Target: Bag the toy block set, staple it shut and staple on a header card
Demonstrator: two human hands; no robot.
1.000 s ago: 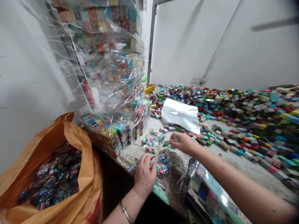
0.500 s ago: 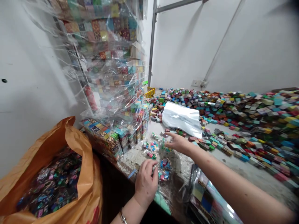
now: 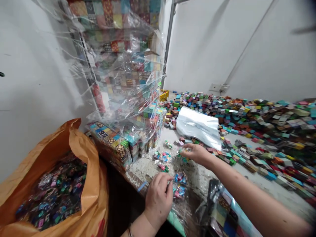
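My right hand reaches over the worktop, thumb and fingers closing round a small clear packet with green and yellow pieces. Near the table's front edge is my left hand, its fingers curled; whatever they hold, if anything, is hidden. Just right of its fingers lie two clear packets of blue, pink and red pieces, the upper packet and the lower packet. Several more small packets lie between the hands and the stacked boxes.
An orange sack full of small shiny packets stands at left. Plastic-wrapped patterned boxes rise behind it. White plastic bags lie at centre, before a long heap of coloured blocks. A wrapped patterned package sits at front right.
The view has turned slightly left and down. My right hand's spread fingers have come down and closed in on the green and yellow packet. My left hand stays curled by the table edge.
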